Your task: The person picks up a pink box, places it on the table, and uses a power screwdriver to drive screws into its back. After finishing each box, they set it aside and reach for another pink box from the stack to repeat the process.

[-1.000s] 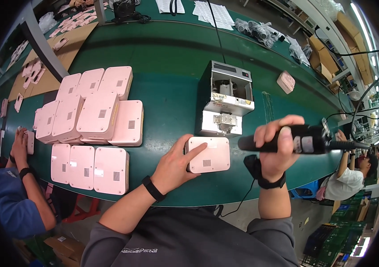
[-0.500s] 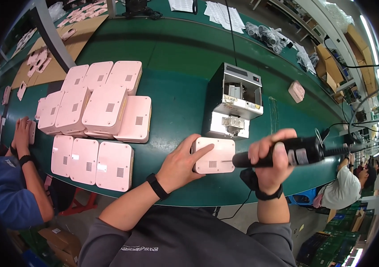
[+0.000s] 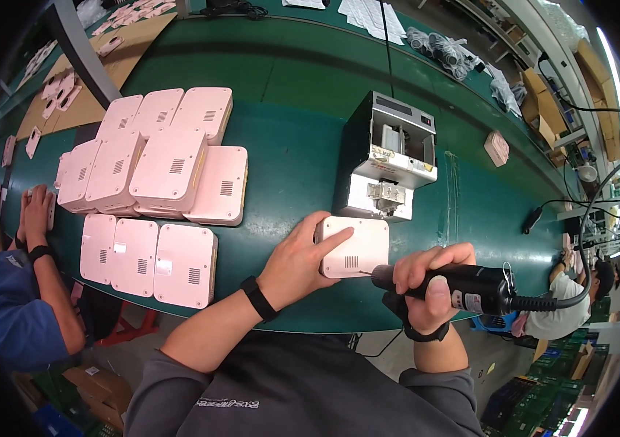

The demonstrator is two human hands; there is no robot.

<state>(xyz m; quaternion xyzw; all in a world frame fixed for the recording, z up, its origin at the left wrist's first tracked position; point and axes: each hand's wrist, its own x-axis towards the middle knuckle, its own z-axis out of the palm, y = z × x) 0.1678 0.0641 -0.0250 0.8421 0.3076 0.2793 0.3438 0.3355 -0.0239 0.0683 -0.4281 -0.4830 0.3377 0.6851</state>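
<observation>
A pale pink plastic box (image 3: 370, 246) with rounded corners and a small slotted vent lies flat on the green table in front of me. My left hand (image 3: 297, 256) grips it from its left side, the index finger stretched across the top face. In my right hand (image 3: 434, 288) is a black electric screwdriver (image 3: 481, 287), held almost level with its cable trailing off to the right. Its thin bit points left, with the tip at the box's lower right area; whether it touches a screw is too small to tell.
Just beyond the box stands a black and silver screw feeder (image 3: 403, 164). Stacked pink boxes (image 3: 168, 171) fill the left, with a row of three (image 3: 182, 266) nearer me. Another pink box (image 3: 496, 148) lies far right. A co-worker's hands (image 3: 35, 218) are at far left.
The screwdriver has come toward me, its bit shifting from the box's right middle to its lower right area. My left hand still holds the box. The view has shifted slightly.
</observation>
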